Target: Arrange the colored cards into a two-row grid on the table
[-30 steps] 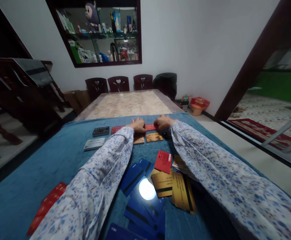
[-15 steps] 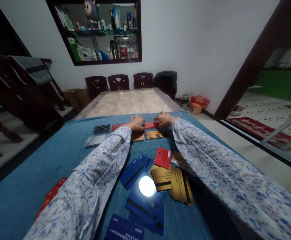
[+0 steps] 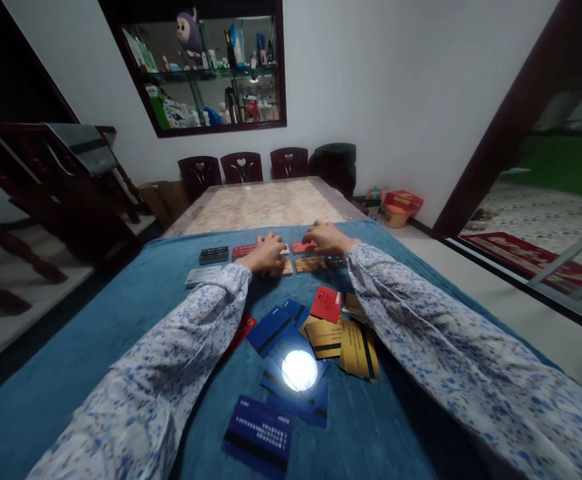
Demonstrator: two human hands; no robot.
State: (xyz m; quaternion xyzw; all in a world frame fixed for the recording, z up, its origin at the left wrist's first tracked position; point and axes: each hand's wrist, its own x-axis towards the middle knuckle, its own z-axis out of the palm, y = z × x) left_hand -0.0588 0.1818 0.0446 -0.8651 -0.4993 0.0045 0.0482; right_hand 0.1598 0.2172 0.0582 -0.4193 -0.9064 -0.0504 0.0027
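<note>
My left hand (image 3: 267, 253) is over the near row of card stacks, its fingers apart and curved down at a gold-and-tan card stack (image 3: 285, 268) that it partly covers. My right hand (image 3: 327, 238) arches over the right end of a red card stack (image 3: 301, 247) in the far row, fingers spread; fingertip contact is hard to make out. Between the forearms lie loose blue cards (image 3: 271, 331), gold cards (image 3: 359, 353) and a red card (image 3: 327, 303). Another blue card (image 3: 259, 433) lies closest to me.
Farther left are a black card stack (image 3: 214, 255) and a silver one (image 3: 199, 275). A gold stack (image 3: 309, 264) and a dark stack (image 3: 335, 262) sit below my right hand. A blue cloth (image 3: 135, 300) covers the near table; chairs (image 3: 241, 167) stand beyond.
My left hand has shifted slightly left and down from the red stack to the gold-and-tan one. My right hand stays by the red stack. The view has tilted slightly.
</note>
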